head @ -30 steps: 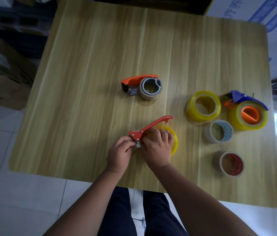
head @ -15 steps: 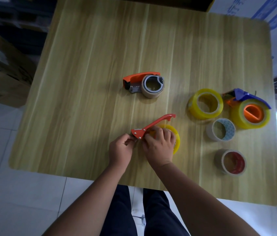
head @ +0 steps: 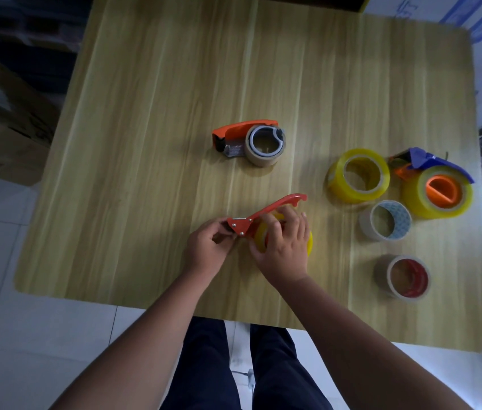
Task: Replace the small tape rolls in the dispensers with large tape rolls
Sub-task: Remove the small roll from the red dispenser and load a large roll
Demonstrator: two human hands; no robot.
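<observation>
A red dispenser (head: 266, 211) lies near the table's front edge. My left hand (head: 208, 247) pinches its blade end. My right hand (head: 285, 244) covers and grips the yellow tape roll (head: 262, 236) seated in it; most of that roll is hidden. An orange dispenser (head: 242, 133) with a small brown roll (head: 266, 146) sits mid-table. At the right, a blue-and-orange dispenser (head: 423, 162) carries a large yellow roll (head: 438, 192). Beside it stands a loose large yellow roll (head: 358, 176).
Two small loose rolls lie at the right: a pale one with a blue-patterned core (head: 384, 220) and a brown one with a red core (head: 402, 276). The wooden table (head: 174, 84) ends close to my legs. Cardboard boxes (head: 6, 122) stand to the left.
My right hand has shifted further over the yellow roll, and the red dispenser's blade end has tipped in my left fingers. The other dispensers and rolls have not moved on the table.
</observation>
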